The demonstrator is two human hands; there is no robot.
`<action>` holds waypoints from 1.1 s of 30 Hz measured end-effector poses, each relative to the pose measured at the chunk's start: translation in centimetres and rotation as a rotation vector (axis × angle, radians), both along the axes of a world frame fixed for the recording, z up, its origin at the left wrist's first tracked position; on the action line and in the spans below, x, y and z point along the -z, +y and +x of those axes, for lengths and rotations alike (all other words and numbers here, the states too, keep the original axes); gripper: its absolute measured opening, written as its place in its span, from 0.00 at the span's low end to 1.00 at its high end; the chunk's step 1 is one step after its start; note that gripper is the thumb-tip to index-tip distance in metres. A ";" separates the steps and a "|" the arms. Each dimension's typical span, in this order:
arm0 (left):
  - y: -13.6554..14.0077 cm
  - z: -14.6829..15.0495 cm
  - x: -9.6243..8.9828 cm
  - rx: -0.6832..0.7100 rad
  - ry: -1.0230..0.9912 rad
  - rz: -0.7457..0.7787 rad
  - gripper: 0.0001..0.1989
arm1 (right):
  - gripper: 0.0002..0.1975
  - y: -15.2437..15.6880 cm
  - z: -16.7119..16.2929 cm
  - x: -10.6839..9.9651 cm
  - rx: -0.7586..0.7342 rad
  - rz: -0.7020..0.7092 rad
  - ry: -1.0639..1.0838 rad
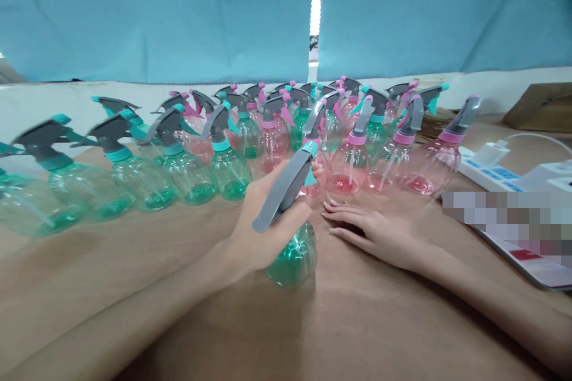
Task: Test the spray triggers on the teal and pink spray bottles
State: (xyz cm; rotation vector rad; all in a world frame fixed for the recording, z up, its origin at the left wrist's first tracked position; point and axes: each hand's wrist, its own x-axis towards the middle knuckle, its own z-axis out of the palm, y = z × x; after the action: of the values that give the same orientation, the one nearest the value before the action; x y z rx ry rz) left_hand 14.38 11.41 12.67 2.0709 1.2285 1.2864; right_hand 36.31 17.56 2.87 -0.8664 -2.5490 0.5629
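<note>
My left hand (263, 226) is wrapped round the neck of a green spray bottle (292, 259) with a grey and teal trigger head. The bottle is near the middle of the view, in front of the others, and my fingers hide its neck. On the brown table to its right, my right hand (379, 232) lies with fingers stretched out and holds nothing. Just beyond its fingertips stands a pink spray bottle (346, 169). A row of green spray bottles (192, 178) runs off to the left.
More pink and green spray bottles crowd the table (201, 321) behind. At the right are a white power strip (491, 172) with plugs and a partly blurred flat device (531, 262). A cardboard piece (540, 107) sits far right, before a blue curtain (156, 18).
</note>
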 end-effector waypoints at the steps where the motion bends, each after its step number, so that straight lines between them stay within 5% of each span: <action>1: 0.0 0.0 0.0 -0.002 -0.001 -0.001 0.08 | 0.20 0.0 0.0 0.0 0.000 0.000 0.001; 33: 0.0 -0.8 -0.1 0.100 0.015 -0.088 0.03 | 0.21 0.2 0.1 0.1 -0.005 0.010 -0.047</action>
State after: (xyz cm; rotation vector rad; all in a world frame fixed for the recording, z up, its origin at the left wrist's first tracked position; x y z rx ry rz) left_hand 13.60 11.45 12.73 2.0557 1.1511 1.1529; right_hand 36.36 17.74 2.78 -0.8797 -2.5951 0.5371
